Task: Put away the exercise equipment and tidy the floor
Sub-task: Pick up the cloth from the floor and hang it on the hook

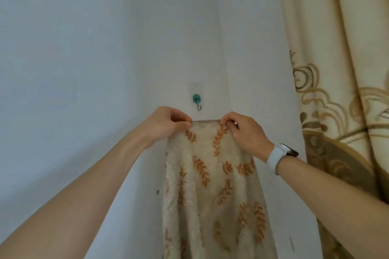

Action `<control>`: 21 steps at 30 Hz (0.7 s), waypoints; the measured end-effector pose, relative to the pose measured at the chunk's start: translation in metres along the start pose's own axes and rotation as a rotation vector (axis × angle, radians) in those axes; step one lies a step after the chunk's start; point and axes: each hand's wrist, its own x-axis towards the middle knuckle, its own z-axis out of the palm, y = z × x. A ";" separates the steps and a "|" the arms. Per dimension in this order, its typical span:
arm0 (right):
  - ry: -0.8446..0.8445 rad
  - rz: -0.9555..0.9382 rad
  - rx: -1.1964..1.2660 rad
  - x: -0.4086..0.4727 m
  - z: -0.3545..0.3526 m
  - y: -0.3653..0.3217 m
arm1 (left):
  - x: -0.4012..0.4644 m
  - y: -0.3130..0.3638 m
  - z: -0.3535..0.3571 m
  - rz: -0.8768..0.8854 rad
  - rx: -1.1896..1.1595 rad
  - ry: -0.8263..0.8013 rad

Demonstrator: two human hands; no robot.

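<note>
- We pinch the fluffy cream towel with orange leaf print [210, 174] by its top edge, left hand [168, 122] and right hand [242, 130], just below the teal wall hook [197, 101].
- Its long axis hangs vertical; the lower end is cut off.

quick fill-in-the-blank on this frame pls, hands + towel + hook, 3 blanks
1. Both hands pinch the top edge of the towel, the left hand and the right hand stretching a thin ____ between them.
2. The hook on the wall holds ____.
3. The watch sits on the ____ wrist.

Missing words: loop; nothing; right
</note>
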 end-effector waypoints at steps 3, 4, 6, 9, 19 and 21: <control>0.076 -0.023 -0.038 0.035 0.008 0.002 | 0.031 -0.002 -0.003 0.131 0.239 0.168; 0.095 -0.026 -0.016 0.047 0.011 0.002 | 0.041 -0.002 -0.003 0.197 0.344 0.280; 0.113 -0.011 0.030 0.069 0.018 0.001 | 0.059 -0.008 0.001 0.306 0.499 0.444; 0.076 0.058 0.096 0.094 0.035 0.005 | 0.080 -0.019 0.012 0.402 0.784 0.544; -0.018 0.233 0.279 0.059 0.075 0.036 | 0.072 -0.044 0.056 0.357 1.104 0.724; -0.004 0.237 0.360 0.042 0.077 0.032 | 0.062 -0.051 0.067 0.332 1.049 0.716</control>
